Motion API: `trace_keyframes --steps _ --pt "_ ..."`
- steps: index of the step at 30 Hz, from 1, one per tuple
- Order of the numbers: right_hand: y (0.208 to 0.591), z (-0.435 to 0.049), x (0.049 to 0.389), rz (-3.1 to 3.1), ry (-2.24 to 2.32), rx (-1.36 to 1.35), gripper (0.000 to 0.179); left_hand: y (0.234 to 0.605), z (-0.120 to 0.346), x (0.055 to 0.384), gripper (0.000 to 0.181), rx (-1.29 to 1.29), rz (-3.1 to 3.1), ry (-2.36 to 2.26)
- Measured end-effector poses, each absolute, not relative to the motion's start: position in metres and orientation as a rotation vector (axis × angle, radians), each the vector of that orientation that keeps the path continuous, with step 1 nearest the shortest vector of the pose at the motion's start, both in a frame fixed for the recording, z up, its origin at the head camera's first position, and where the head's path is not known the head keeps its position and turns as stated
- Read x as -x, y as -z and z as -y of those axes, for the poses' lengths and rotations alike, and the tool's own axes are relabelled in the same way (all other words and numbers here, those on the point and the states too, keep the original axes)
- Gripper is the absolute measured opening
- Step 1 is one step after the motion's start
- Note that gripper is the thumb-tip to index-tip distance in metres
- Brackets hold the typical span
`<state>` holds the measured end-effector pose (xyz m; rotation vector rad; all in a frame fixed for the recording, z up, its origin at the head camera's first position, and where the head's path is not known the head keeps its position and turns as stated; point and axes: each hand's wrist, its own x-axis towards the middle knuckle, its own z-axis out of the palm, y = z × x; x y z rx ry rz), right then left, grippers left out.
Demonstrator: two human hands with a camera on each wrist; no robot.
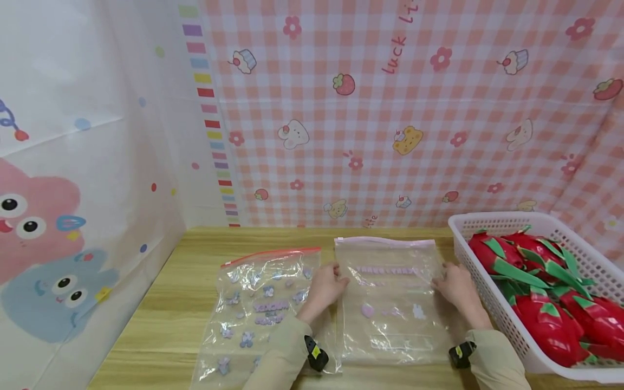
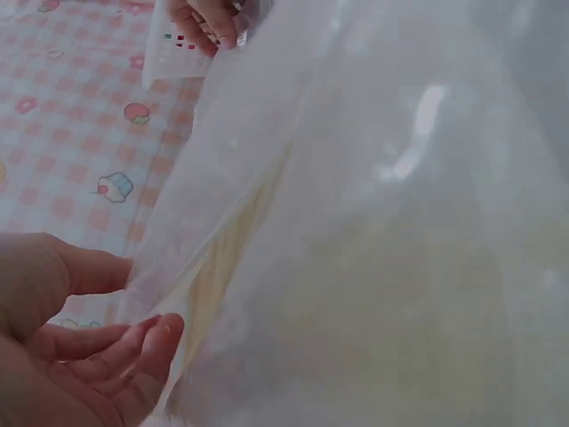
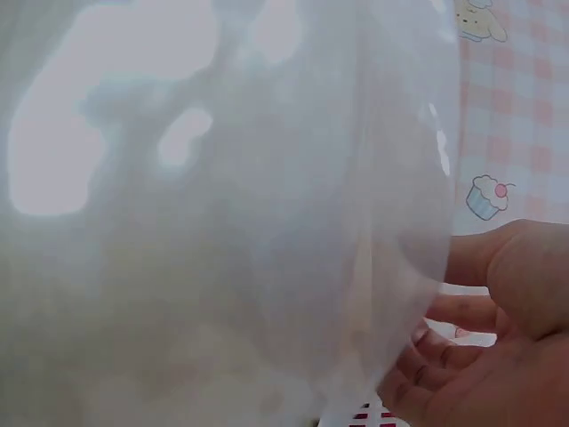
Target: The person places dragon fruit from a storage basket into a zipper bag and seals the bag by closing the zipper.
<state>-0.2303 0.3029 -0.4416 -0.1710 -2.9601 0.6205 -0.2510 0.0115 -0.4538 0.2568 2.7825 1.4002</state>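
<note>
A clear zip bag with a lavender zip strip and pale purple print lies before me on the wooden table. My left hand holds its left edge, the thumb reaching over the plastic; in the left wrist view the thumb and curled fingers stand on either side of that edge. On the opposite edge my right hand grips the plastic, its thumb partly seen through the film in the right wrist view. Left of it is a second zip bag with a red zip and blue and purple cartoon print, partly covered by my left forearm.
At the right stands a white perforated basket holding several shiny red dragon fruits with green leaf tips. Behind the wooden table hangs a pink checked cloth. A white cartoon cloth closes the left side.
</note>
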Motion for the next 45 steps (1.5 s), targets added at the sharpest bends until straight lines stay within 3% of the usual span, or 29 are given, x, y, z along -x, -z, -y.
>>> trace_keyframes --steps 15,45 --pt "0.430 -0.296 0.232 2.591 -0.770 0.020 0.037 0.439 -0.003 0.254 0.046 -0.393 -2.757 -1.755" --pt "0.385 -0.275 0.220 1.917 -1.323 0.168 0.033 0.394 0.002 0.271 0.043 -0.492 -2.732 -2.116"
